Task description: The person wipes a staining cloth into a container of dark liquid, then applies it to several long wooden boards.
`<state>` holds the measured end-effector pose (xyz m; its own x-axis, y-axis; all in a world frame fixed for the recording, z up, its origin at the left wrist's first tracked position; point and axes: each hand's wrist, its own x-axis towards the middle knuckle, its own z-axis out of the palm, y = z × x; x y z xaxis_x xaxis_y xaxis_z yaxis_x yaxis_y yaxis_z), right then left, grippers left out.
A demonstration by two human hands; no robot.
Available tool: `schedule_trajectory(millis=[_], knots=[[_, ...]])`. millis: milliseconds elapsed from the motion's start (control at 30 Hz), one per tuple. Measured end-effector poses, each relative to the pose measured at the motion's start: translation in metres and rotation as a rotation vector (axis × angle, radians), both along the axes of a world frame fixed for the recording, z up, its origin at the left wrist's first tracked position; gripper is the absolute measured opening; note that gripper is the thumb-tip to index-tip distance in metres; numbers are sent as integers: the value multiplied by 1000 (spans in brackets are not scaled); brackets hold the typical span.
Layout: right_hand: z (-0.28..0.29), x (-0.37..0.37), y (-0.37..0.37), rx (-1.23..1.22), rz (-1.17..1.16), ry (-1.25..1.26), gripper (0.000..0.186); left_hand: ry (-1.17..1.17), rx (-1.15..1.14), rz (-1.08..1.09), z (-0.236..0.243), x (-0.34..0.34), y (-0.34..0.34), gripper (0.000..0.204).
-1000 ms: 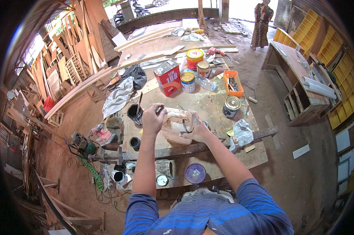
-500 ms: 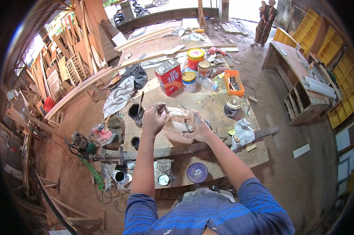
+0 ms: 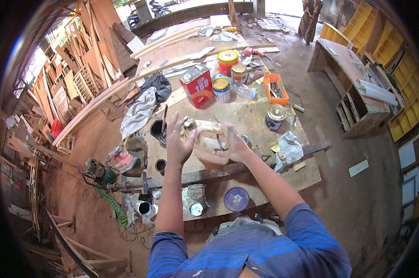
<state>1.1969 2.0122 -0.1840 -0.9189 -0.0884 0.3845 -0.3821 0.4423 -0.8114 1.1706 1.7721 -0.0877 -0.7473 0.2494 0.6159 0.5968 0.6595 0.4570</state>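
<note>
My left hand (image 3: 178,147) has its fingers raised. Its thumb and fingers close around a small round shiny thing (image 3: 189,123) whose kind I cannot make out. My right hand (image 3: 236,144) grips the right side of a pale, dusty wooden piece with rounded edges (image 3: 210,127), held above the workbench. A thin dark strip (image 3: 220,142) shows by the right fingers. Left of my left hand stands a dark open can (image 3: 158,134) with a stick in it. A smaller open dark can (image 3: 161,165) sits lower down.
On the workbench (image 3: 260,125) stand a red rectangular can (image 3: 196,88), several round paint cans (image 3: 275,116) and an orange bin (image 3: 275,90). A long beam (image 3: 283,157) crosses the near side. A purple lid (image 3: 236,199) lies close to me. A person (image 3: 310,21) stands far right.
My left fingers have gone from a tight pinch to stretched upward, and the round shiny thing now shows. My right hand keeps its grip on the wooden piece. The view has shifted slightly.
</note>
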Motion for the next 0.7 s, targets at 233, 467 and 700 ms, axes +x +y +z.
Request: schedule_trajectory(millis=[233, 467, 700], knots=[[-8, -70, -31, 7, -321, 76, 123, -214, 318, -165, -68, 95, 29, 18], [2, -24, 30, 161, -139, -116, 90, -564, 254, -141, -132, 161, -3, 18], [-68, 62, 127, 349, -452, -318, 35, -748, 241, -119, -145, 102, 30, 19]])
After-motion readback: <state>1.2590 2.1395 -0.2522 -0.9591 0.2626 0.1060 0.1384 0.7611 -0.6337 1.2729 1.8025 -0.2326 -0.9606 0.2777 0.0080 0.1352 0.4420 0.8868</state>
